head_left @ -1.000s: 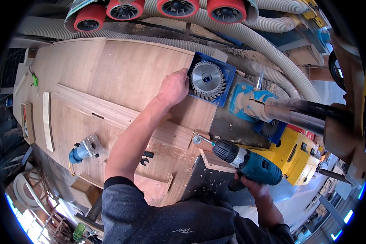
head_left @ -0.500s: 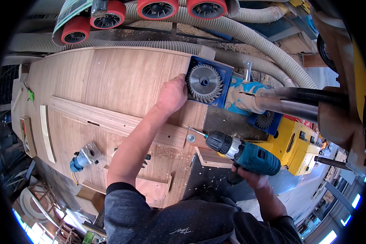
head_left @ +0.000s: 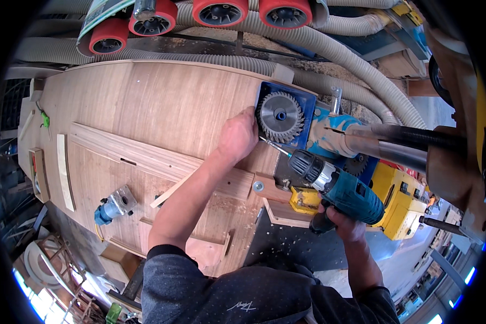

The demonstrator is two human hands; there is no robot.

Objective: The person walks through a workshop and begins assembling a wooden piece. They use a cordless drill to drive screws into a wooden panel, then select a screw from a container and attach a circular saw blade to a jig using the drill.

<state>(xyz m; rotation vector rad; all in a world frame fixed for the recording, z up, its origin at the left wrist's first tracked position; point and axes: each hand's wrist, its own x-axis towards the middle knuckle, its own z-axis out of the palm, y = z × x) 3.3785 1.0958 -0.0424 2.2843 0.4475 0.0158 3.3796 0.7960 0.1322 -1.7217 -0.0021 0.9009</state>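
Observation:
My right hand (head_left: 346, 222) is wrapped round the handle of a teal and black cordless drill (head_left: 356, 198). The drill's long bit points up and left, its tip close beside my left hand (head_left: 239, 133). That left hand is closed at the left edge of a blue tray (head_left: 303, 136); whatever its fingertips pinch, if anything, is hidden. In the tray lies a round toothed saw blade (head_left: 280, 117) with a blue centre. Under my left forearm runs a long wooden board (head_left: 173, 163) with a slot, lying on the wooden worktop (head_left: 173, 102).
A small blue power tool (head_left: 113, 206) stands on the worktop at left. Right of the tray is a blue machine head (head_left: 326, 129) with a second toothed blade below. Red rollers (head_left: 220, 11) hang at the far side, near ribbed hoses (head_left: 351, 62). A yellow machine part (head_left: 402, 202) stands at right.
The drill has risen and tilted, so its bit now reaches up beside my left hand. My left hand has come slightly nearer, down along the tray's left edge.

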